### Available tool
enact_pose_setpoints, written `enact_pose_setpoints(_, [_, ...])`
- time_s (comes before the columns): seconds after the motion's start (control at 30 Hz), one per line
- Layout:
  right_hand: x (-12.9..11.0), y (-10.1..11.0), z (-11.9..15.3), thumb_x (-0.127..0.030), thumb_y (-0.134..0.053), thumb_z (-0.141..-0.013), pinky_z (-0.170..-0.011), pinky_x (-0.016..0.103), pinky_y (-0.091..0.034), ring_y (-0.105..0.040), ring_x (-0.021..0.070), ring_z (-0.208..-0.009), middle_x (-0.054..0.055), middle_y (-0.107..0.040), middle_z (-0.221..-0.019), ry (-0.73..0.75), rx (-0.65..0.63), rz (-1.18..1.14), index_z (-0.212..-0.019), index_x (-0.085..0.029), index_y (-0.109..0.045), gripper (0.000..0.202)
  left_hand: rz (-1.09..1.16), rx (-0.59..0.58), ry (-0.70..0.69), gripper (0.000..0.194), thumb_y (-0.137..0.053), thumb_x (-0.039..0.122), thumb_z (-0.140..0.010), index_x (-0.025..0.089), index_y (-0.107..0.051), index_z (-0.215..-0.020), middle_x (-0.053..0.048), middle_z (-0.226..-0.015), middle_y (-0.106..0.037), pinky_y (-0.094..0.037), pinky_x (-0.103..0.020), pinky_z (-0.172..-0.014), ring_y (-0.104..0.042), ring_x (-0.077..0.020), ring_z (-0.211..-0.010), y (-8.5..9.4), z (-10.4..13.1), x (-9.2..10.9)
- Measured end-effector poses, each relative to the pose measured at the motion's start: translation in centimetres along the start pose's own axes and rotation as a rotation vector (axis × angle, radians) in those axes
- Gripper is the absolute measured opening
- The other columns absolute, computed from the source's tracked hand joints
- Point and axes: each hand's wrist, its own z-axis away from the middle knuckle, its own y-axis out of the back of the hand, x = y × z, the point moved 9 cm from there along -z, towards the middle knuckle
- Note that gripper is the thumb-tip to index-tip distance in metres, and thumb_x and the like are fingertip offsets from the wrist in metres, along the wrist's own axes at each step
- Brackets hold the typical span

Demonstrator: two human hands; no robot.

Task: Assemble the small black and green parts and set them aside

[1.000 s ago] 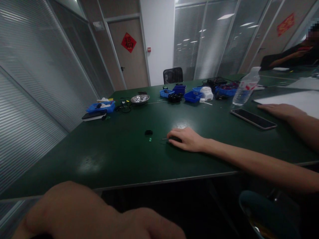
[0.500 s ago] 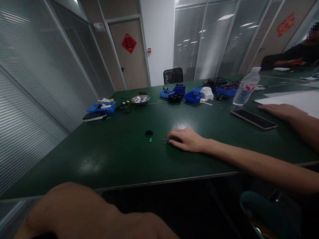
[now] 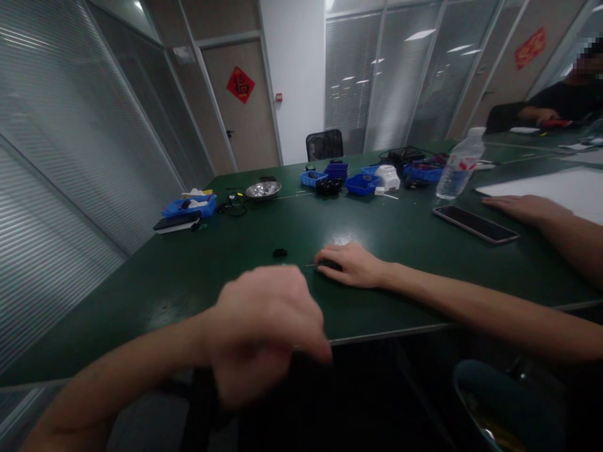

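My left hand is in the air over the front table edge, blurred, with its fingers curled in. Whatever they may hold is hidden. On the tabletop rests my right hand, closed around the dark handle of a small screwdriver. Its thin metal shaft points left. Just beyond my left hand lies a small black part, apart from both hands. A tiny green piece near it is nearly all covered by my left hand.
A phone, a water bottle and another person's hand by white paper are at right. Farther back are a metal bowl, blue bins and a left blue tray. Another person sits far right.
My left arm has swung up from the bottom edge, so its hand now shows over the table edge and covers the green piece. My right hand keeps its place with the screwdriver.
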Motion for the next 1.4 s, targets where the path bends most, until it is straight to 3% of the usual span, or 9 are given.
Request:
enact_pose_setpoints(0.1, [0.0,0.0,0.0,-0.04,-0.054,-0.11,-0.071,0.031,-0.043,-0.068,0.0188,-0.082,0.007,-0.075,-0.114,-0.009,-0.007,-0.001,-0.126,-0.022,-0.067,0.027,-0.045,0.102,0.192,0.021,-0.054,0.021,-0.104,0.022,-0.072,-0.114,-0.009,-0.101,-0.075,-0.06,-0.039,-0.08,-0.07,-0.0214,-0.09,2.0,-1.8,-8.1])
enact_pose_setpoints(0.2, [-0.1,0.1,-0.1,-0.04,-0.053,-0.11,-0.07,0.031,-0.042,-0.067,0.0186,-0.08,0.007,-0.075,-0.113,-0.015,-0.009,0.002,-0.125,-0.021,-0.067,0.027,-0.167,0.061,0.426,0.031,-0.059,0.017,-0.099,0.02,-0.068,-0.128,-0.011,-0.122,-0.072,-0.06,-0.04,-0.088,-0.069,-0.0238,-0.104,1.8,0.9,-16.6])
enact_pose_setpoints(0.27, [-0.1,0.2,-0.1,-0.04,-0.052,-0.111,-0.069,0.031,-0.042,-0.067,0.0186,-0.08,0.007,-0.074,-0.112,-0.015,-0.011,0.002,-0.125,-0.021,-0.067,0.028,-0.174,-0.045,0.486,0.038,-0.057,0.019,-0.101,0.023,-0.066,-0.138,-0.012,-0.136,-0.068,-0.06,-0.043,-0.095,-0.066,-0.0262,-0.118,0.6,3.4,-19.9])
enact_pose_setpoints(0.4, [0.1,0.1,-0.1,-0.041,-0.053,-0.11,-0.069,0.031,-0.041,-0.067,0.0185,-0.081,0.007,-0.074,-0.113,-0.014,-0.014,0.003,-0.125,-0.022,-0.067,0.028,-0.206,-0.204,0.454,0.04,-0.052,0.023,-0.107,0.027,-0.065,-0.145,-0.009,-0.142,-0.068,-0.051,-0.05,-0.115,-0.062,-0.027,-0.132,-1.2,6.0,-20.6])
enact_pose_setpoints(0.7, [0.1,0.0,-0.1,-0.041,-0.053,-0.111,-0.072,0.032,-0.045,-0.069,0.0198,-0.086,0.007,-0.075,-0.115,-0.014,-0.014,-0.001,-0.126,-0.022,-0.067,0.028,-0.301,-0.168,0.556,0.048,-0.068,0.057,-0.102,0.021,-0.071,-0.133,-0.011,-0.126,-0.073,-0.058,-0.046,-0.098,-0.067,-0.0295,-0.114,-2.3,5.7,-18.8])
enact_pose_setpoints(0.93, [-0.1,0.2,-0.1,-0.041,-0.054,-0.11,-0.072,0.032,-0.046,-0.068,0.02,-0.085,0.008,-0.075,-0.114,-0.015,-0.013,-0.007,-0.126,-0.022,-0.067,0.028,-0.219,-0.17,0.549,0.029,-0.064,0.041,-0.106,0.021,-0.073,-0.125,-0.011,-0.122,-0.073,-0.058,-0.043,-0.093,-0.07,-0.0267,-0.109,-1.1,6.5,-21.7])
enact_pose_setpoints(1.13, [0.0,0.1,-0.1,-0.042,-0.052,-0.111,-0.071,0.032,-0.045,-0.068,0.0195,-0.083,0.008,-0.074,-0.113,-0.005,-0.014,-0.006,-0.126,-0.021,-0.067,0.03,-0.427,-0.205,0.714,0.034,-0.062,0.044,-0.103,0.02,-0.074,-0.124,-0.012,-0.123,-0.075,-0.055,-0.04,-0.094,-0.071,-0.0288,-0.109,6.2,11.6,-27.4])
enact_pose_setpoints(1.3, [0.0,0.2,-0.1,-0.041,-0.053,-0.111,-0.07,0.031,-0.044,-0.067,0.0187,-0.082,0.008,-0.075,-0.114,-0.009,-0.008,-0.002,-0.126,-0.021,-0.067,0.029,-0.653,-0.111,0.968,0.032,-0.067,0.041,-0.1,0.017,-0.079,-0.117,-0.01,-0.119,-0.078,-0.049,-0.031,-0.092,-0.071,-0.0279,-0.108,17.5,20.4,-31.7])
enact_pose_setpoints(1.4, [-0.1,0.3,-0.1,-0.041,-0.054,-0.11,-0.07,0.031,-0.044,-0.067,0.0181,-0.081,0.008,-0.075,-0.113,-0.014,-0.009,0.002,-0.125,-0.021,-0.067,0.028,-0.774,-0.067,1.164,0.031,-0.071,0.035,-0.098,0.012,-0.079,-0.118,-0.007,-0.11,-0.08,-0.043,-0.024,-0.082,-0.068,-0.0224,-0.097,23.6,26.0,-32.3])
